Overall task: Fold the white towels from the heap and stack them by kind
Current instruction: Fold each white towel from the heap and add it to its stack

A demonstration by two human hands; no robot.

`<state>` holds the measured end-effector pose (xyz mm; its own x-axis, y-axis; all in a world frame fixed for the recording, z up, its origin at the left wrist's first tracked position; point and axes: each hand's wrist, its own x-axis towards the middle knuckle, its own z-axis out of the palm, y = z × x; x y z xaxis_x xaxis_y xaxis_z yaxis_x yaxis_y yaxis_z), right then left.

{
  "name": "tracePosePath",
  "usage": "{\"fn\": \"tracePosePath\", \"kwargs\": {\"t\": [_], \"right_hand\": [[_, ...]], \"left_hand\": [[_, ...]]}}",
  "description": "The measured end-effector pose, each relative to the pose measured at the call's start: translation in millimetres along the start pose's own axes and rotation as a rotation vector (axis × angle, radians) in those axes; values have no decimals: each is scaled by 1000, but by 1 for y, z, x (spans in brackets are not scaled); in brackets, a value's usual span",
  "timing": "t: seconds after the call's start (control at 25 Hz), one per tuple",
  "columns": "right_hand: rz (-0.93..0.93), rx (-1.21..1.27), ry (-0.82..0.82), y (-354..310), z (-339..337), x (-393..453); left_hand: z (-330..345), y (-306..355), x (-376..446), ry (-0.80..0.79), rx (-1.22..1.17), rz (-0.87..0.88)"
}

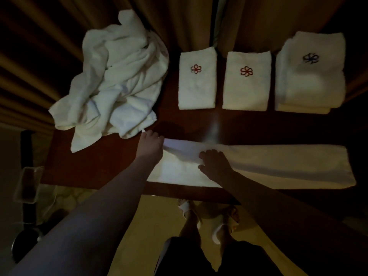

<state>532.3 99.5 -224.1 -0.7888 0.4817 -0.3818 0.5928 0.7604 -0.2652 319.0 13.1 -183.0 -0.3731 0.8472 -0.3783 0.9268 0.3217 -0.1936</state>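
A long white towel (pixel 278 164) lies folded lengthwise along the near edge of the dark wooden table (pixel 95 162). My left hand (pixel 150 145) grips its far left corner. My right hand (pixel 215 163) pinches the towel's folded edge near its middle. A crumpled heap of white towels (pixel 117 80) sits at the back left. Two folded towels with red flower logos (pixel 197 78) (pixel 246 80) lie side by side at the back. A taller stack with a blue logo (pixel 310 72) stands at the back right.
Brown curtains (pixel 49 36) hang behind the table. A clear plastic tray (pixel 26 185) and a dark stand are on the floor at the left. My feet in white slippers (pixel 209 216) stand below the table's near edge.
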Motion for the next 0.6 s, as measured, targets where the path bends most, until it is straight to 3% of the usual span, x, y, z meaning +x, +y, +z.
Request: {"fn": "tracePosePath", "kwargs": {"t": [0.24, 0.44, 0.6], "right_hand": [[104, 76, 108, -20, -8, 1], [174, 144, 195, -30, -1, -11], [179, 135, 333, -39, -10, -14]], "left_hand": [[19, -33, -17, 61, -203, 35], [30, -39, -51, -13, -252, 56], [25, -41, -67, 33, -425, -62]]}}
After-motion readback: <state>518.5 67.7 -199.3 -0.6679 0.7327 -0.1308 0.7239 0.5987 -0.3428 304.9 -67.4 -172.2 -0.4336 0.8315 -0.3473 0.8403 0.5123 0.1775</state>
